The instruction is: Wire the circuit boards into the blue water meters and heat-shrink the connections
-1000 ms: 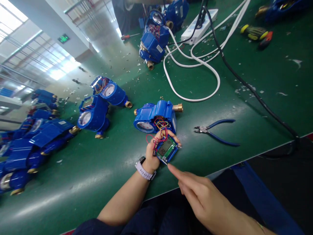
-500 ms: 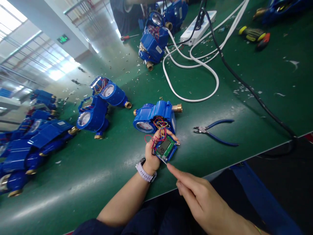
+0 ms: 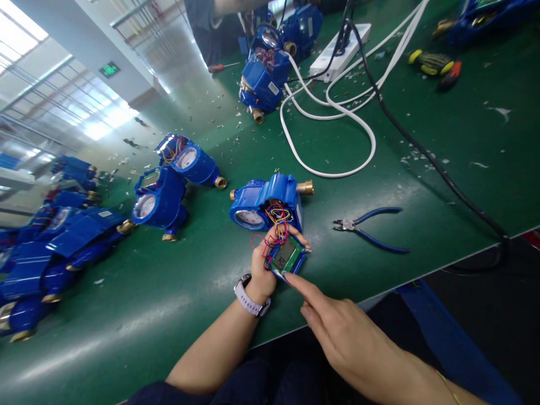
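Two hands meet at a small circuit board [image 3: 288,256]. The left hand [image 3: 262,269] clasps it, fingers closed round its left edge, just near of the blue water meter [image 3: 257,199]. The right hand [image 3: 350,337] grips nothing, with its forefinger stretched onto the board's near corner. Coloured wires [image 3: 276,215] run from the meter's open housing to the board. The display digits are too small to read.

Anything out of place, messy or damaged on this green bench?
Yes: pale scraps litter the green tabletop at its far side, and the nearest blue water meter lies open, coloured wires trailing to the green display board in the left hand.
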### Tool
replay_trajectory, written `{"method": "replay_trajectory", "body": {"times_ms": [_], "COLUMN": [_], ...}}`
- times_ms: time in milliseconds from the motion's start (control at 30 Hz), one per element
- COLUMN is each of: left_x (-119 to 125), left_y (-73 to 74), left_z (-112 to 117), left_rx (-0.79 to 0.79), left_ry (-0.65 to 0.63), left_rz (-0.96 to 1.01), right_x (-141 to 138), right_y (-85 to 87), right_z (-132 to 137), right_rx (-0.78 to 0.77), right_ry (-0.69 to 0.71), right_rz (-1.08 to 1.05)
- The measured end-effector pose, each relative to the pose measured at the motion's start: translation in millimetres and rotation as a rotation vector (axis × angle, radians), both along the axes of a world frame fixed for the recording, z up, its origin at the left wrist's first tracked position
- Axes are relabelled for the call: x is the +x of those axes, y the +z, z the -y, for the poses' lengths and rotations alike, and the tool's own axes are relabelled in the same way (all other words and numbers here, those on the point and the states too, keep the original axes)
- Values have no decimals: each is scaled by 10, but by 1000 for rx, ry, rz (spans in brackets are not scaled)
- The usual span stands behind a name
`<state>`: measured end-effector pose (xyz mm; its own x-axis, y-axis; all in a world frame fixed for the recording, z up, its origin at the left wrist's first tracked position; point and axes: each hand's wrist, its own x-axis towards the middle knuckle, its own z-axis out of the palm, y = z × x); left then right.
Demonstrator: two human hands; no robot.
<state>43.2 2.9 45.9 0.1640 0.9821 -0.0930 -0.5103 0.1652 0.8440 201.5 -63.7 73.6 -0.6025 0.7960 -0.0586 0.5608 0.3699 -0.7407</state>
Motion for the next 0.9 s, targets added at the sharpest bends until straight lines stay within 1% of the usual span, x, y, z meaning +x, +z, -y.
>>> {"method": "replay_trajectory", "body": {"times_ms": [67,133,200,233,300,367,433,467,533,600,633,667,733,767,800,867,900], "left_x": [-2,-8,-13,-12,-4,13,29,34,34,23,15,7,-4,-8,-10,-12,-12], "left_y": [12,23,32,35,35,21,-15,-39,-88,-115,-115,-106,-68,-45,-23,13,24], "left_z": [11,17,15,11,5,14,43,63,99,115,113,106,82,68,56,37,30], "left_rx": [26,41,43,40,24,6,7,3,-28,-83,-93,-93,-83,-86,-96,-118,-120], "left_ry": [-20,-26,-12,-2,18,44,76,103,207,277,263,209,44,-14,-46,-62,-66], "left_rz": [-27,-58,-63,-52,-15,4,-2,-12,-29,-22,-14,2,56,84,107,132,135], "right_x": [-6,-19,-45,-66,-118,-174,-213,-220,-205,-160,-132,-102,-38,-2,37,125,173], "right_y": [26,33,17,2,-33,-51,-33,-7,72,166,206,237,260,253,238,197,180], "right_z": [-77,-146,-177,-177,-155,-141,-170,-202,-279,-326,-324,-301,-201,-132,-57,85,142], "right_rx": [-2,53,77,66,-4,-125,-276,-348,-454,-567,-657,-772,-1025,-1133,-1219,-1324,-1339], "right_ry": [55,124,161,155,98,21,-85,-148,-257,-313,-330,-342,-362,-358,-344,-288,-246], "right_rz": [54,90,67,33,-57,-171,-310,-377,-496,-603,-648,-691,-766,-797,-825,-862,-840]}}
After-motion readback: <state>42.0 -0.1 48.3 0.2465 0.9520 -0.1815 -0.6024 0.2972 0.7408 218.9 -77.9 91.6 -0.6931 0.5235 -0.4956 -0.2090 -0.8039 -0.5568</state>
